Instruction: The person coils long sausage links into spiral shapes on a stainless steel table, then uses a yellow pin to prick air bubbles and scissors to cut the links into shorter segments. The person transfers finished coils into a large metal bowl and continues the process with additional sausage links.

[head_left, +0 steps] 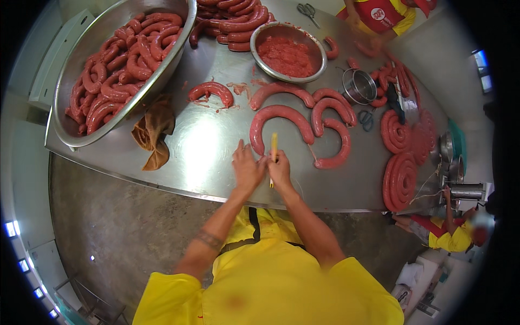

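My left hand (248, 169) is at the near left end of a curved raw sausage (278, 112), its thumb and fingers closing on that tip, partly hidden by the hand. Right beside it, my right hand (279, 169) grips a slim yellow stick-like tool (274, 142), which points away from me; its exact kind is unclear. A shorter sausage (343, 146) lies to the right, joined to the curved one by a thin strand of casing. Behind these rest another sausage (281, 92) and a bent one (325, 105).
A large metal basin (187, 27) of sausages stands left, near a brown cloth (154, 130). Beyond are a bowl (320, 67) of ground meat, a metal pot (359, 86), scissors (366, 121) and sausage coils (400, 181). Co-workers are at far right (398, 16) and right (447, 238).
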A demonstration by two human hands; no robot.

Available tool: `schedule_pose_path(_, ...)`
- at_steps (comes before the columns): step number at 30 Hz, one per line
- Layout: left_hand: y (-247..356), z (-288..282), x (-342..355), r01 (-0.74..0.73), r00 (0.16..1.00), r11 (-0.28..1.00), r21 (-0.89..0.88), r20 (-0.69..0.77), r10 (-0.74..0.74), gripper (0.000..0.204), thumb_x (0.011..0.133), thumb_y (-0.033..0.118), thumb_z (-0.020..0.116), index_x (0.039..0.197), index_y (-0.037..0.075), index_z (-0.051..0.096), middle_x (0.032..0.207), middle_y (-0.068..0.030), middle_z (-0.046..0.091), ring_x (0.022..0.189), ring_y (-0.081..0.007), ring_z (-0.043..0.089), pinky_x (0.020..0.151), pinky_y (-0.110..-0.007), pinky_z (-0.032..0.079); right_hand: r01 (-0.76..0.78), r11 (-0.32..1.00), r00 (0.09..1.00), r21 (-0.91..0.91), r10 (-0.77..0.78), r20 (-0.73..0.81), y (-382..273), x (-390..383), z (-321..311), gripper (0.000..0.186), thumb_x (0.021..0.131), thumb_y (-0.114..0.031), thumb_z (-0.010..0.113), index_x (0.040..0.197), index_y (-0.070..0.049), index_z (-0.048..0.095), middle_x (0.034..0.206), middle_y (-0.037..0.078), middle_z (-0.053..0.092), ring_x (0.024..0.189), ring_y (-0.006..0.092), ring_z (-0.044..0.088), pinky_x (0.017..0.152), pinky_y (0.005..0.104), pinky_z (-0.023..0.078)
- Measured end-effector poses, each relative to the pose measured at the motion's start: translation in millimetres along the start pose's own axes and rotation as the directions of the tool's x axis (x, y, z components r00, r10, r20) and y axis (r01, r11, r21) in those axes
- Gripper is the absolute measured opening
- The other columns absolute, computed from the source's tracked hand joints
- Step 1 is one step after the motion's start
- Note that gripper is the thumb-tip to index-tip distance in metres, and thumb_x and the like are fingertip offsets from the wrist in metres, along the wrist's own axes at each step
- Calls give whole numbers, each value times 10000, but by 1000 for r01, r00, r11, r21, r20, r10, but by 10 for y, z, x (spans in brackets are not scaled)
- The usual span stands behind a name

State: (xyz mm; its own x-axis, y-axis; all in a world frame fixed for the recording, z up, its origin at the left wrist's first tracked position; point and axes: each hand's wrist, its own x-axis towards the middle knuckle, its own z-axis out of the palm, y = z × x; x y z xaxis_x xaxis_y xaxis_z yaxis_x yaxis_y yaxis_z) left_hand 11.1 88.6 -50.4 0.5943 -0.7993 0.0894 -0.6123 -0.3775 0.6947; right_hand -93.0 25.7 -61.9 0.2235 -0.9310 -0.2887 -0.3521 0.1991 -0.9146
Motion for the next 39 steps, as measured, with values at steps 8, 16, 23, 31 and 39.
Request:
schedule_pose_path(8, 242, 222, 322, 329, 944, 754, -568, 208, -255, 359, 950, 203, 661, 1196, -13, 514, 969, -151, 690, 753, -244, 642, 664, -355, 515, -383, 841, 918, 382, 302, 256, 98, -271, -1052, 105, 932, -54, 613, 1022, -35, 563, 825, 48, 568, 664, 124, 549, 517, 262, 419)
schedule_pose_path(16, 240, -548, -175, 484, 779, 716, -503, 621, -90, 315, 1077, 248, 480, 954, -2, 625, 716, -54, 634, 563, -114, 559, 531, -273, 460, -565, 612, 737, 553, 73, 672, -287, -389, -415, 192, 982, -200, 635, 988, -10, 604, 823, 51, 607, 660, 117, 560, 542, 260, 434)
schedule_pose_path(23, 51, -877, -579, 657, 657, 642, -395, 718, -230, 378, 1101, 357, 412, 1093, 37, 613, 936, -63, 677, 863, -154, 657, 779, -316, 533, -611, 630, 755, 480, 280, 593, -517, -441, -327, 205, 1010, -230, 589, 1033, -29, 622, 779, 16, 602, 656, 96, 523, 592, 249, 436)
schedule_pose_path(31, 576, -176, -234, 873, 484, -90, -479, 875, 36, 531, 1087, 479, 351, 985, 26, 609, 1179, -162, 644, 1022, -234, 613, 919, -384, 512, 83, 982, 972, -171, -41, 232, -635, -841, -589, 215, 981, -194, 555, 987, 11, 619, 751, 201, 627, 594, 331, 588, 567, 388, 472)
schedule_pose_path(39, 775, -133, 709, 624, 781, -104, -774, 623, 44, 543, 1070, 460, 437, 671, 93, 454, 1000, -166, 666, 834, -239, 654, 845, -384, 556, 411, 862, 911, -295, -382, 155, -1102, -588, -595, 186, 852, -169, 608, 926, -4, 652, 661, 262, 601, 632, 476, 617, 578, 549, 491)
